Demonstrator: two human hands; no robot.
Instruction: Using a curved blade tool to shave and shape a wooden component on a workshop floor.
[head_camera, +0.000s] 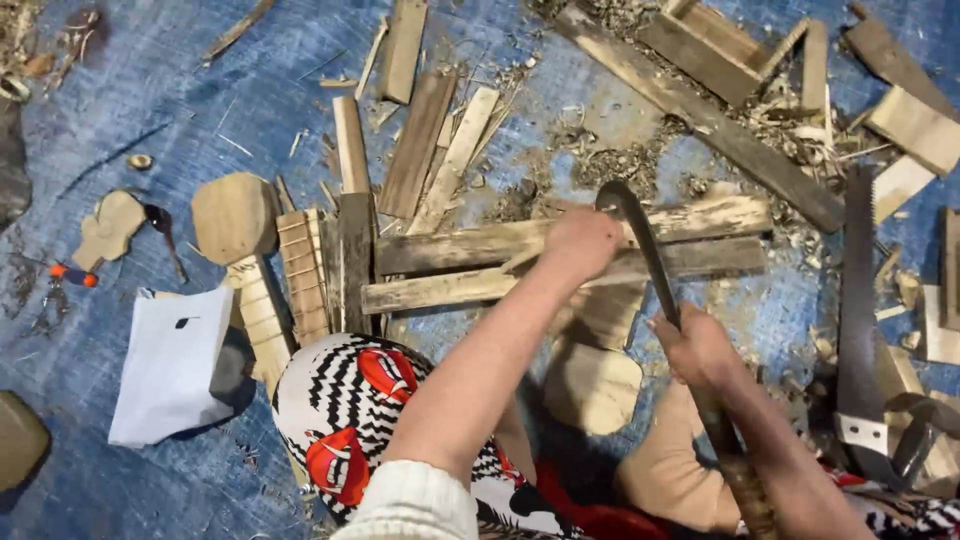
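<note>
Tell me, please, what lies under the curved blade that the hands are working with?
Under the curved blade lie two long wooden planks on the blue tarp. The left hand covers the piece being cut; the right hand hides the handle.

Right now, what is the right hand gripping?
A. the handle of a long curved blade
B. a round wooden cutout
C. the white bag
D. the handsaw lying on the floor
A: the right hand grips the handle end of the long curved blade, while the handsaw lies untouched on the floor to the right.
</note>
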